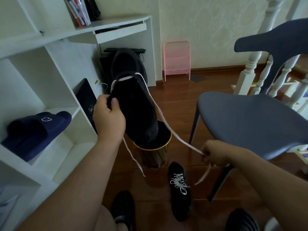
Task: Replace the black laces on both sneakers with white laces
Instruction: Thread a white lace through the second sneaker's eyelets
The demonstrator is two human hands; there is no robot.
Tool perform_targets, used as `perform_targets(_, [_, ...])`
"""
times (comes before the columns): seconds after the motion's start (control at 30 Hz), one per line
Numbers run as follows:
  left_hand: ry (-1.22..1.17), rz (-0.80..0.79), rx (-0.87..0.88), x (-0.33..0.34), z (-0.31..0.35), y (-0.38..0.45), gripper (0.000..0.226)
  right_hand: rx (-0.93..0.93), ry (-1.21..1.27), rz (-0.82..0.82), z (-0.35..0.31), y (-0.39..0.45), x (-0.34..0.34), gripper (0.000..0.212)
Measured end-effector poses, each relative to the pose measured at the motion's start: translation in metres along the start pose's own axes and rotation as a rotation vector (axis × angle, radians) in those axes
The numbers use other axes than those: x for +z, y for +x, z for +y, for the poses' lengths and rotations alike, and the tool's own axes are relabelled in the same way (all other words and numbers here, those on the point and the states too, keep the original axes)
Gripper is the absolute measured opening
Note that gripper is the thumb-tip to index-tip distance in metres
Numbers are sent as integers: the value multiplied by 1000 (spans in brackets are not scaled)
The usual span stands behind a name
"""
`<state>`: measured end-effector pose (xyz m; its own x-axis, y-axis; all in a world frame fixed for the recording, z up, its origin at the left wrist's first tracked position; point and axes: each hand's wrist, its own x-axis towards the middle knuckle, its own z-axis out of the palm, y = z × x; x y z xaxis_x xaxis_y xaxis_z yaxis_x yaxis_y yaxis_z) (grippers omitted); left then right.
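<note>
In the middle of the frame the left hand (108,117) holds a black sneaker (133,100) up in the air, its grip clamped on the shoe's edge, thumb on top. A white lace (160,112) crosses the lowest eyelets near the toe, upper centre. One end runs down to the lower right, where the right hand (212,155) pinches it between fingertips. The other end hangs loose below the left wrist. The second sneaker (180,190) stands on the floor (180,100) at lower centre, already laced in white with a bow.

The main risk, as I judge it, is uneven ends: the right hand's side looks to run longer than the hanging side, so a further pull could drag the short end back through the eyelet and undo the first crossing. The flat lace could also twist as it goes through the next hole. A black bin with a gold rim (152,148) stands directly under the held shoe; a slip of the left hand would likely drop the shoe into it. The grey chair (250,117) sits close beside the right forearm and may crowd wide pulls.
</note>
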<state>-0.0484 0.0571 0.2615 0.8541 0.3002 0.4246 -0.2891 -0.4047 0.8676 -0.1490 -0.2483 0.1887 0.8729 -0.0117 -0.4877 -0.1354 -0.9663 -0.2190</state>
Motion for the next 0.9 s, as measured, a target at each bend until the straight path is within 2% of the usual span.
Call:
perform_targets(0.03, [18,-19,12,-2,1,-1,7,-31,109,48,-2,-3,-5,18])
perform_targets(0.1, [69,-105,25,-3,4,-2,24,-136,452,134,-13,-14,-17,11])
perform_targets(0.2, [243,-409,-32,1,3,-7,51,-243,1081,170,-40,-33,-38,18])
perform_targets(0.27, [272,-577,-84,6,-1,-15,53,-289,1289,197,-54,-42,-48,12])
perform_targets(0.33, [327,-685,-103,12,-1,-25,50,-333,1460,160,-64,-47,-55,6])
perform_targets(0.4, [423,-759,-84,16,4,-32,49,-380,1642,72,-72,-49,-57,10])
perform_targets(0.47, [497,-791,-24,19,9,-38,46,-430,1849,-25,-76,-49,-58,21])
perform_targets(0.5, [502,-807,2,20,11,-41,43,-455,1944,-57,-78,-48,-58,33])
perform_targets(0.57, [499,-873,39,22,12,-48,37,-473,2026,-52,-82,-46,-60,49])
perform_targets(0.63, [532,-941,139,25,11,-56,25,-449,1993,17,-85,-44,-59,45])
perform_targets(0.77, [484,-1009,218,30,14,-68,48,-329,1799,212,-91,-36,-51,34])
perform_targets(0.9, [394,-992,344,33,14,-75,35,-273,1637,299,-93,-32,-44,32])
